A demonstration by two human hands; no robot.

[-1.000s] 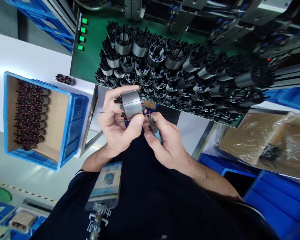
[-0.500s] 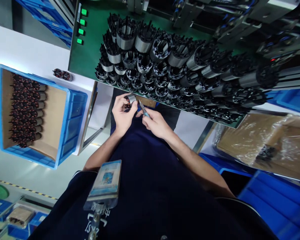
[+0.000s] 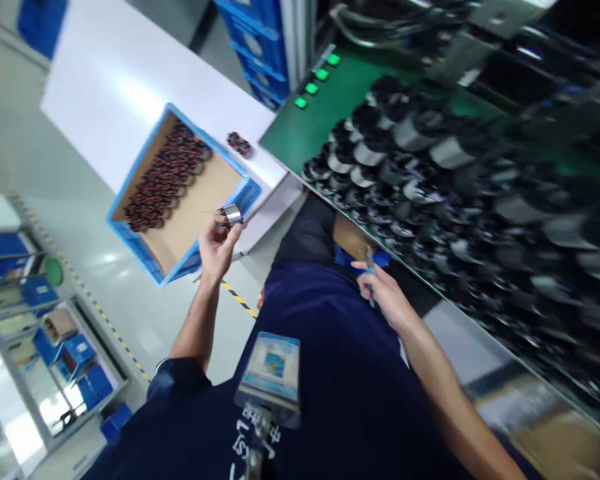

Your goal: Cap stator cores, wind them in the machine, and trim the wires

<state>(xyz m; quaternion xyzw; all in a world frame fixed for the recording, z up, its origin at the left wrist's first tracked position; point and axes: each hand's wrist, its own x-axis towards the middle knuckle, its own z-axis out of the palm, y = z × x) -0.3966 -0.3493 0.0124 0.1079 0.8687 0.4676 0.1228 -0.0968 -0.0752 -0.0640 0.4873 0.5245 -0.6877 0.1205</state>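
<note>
My left hand is closed round a small motor stator, a silver ring with dark ends, held over the near right edge of a blue crate. A thin wire seems to stick out from it to the left. Inside the crate, wound stators with copper-coloured coils stand in rows along the far left side, on a brown cardboard liner. In front of my body, by the green bench's edge, my right hand grips blue-handled cutters, blurred by motion, tip pointing away from me.
Many stacked stators cover the green bench on the right, with machinery behind them. A pair of wound stators lies on the white table beside the crate. Several blue crates are stacked beyond.
My left hand has carried the stator leftward, away from the cutters, to the crate. The right hand still holds the cutters near my body. The view has turned left.
</note>
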